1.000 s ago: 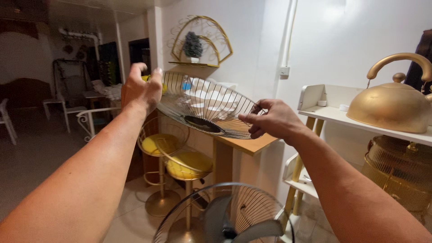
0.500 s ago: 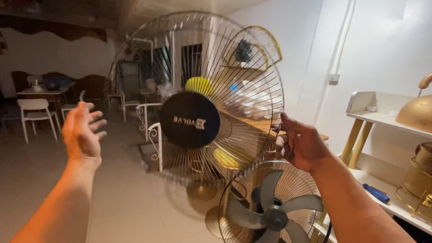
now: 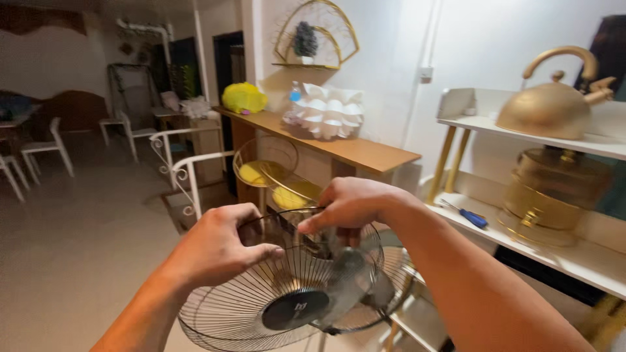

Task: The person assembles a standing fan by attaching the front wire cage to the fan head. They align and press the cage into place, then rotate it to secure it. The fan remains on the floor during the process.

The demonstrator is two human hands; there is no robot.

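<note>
A tiled floor (image 3: 85, 261) runs back to white chairs (image 3: 45, 146) in a dim room with white walls. A long wooden table (image 3: 365, 151) stands along the right wall, carrying a white petal-shaped lamp (image 3: 326, 116) and a yellow bundle (image 3: 243, 98); gold stools with yellow seats (image 3: 274, 176) sit beside it. On the right, white shelves (image 3: 567, 257) hold a gold kettle (image 3: 551, 107), a gold canister (image 3: 554, 195) and a blue-handled screwdriver (image 3: 471, 216).

Low in the centre, the left hand (image 3: 218, 251) grips the near rim of a round wire fan guard (image 3: 274, 293), fingers curled over the wires. The right hand (image 3: 355, 203) comes from above, fingers pinched at the guard's upper rim. The guard lies tilted, with a dark round centre badge (image 3: 297, 308), over the grey blades of a fan (image 3: 365, 280), which are blurred
</note>
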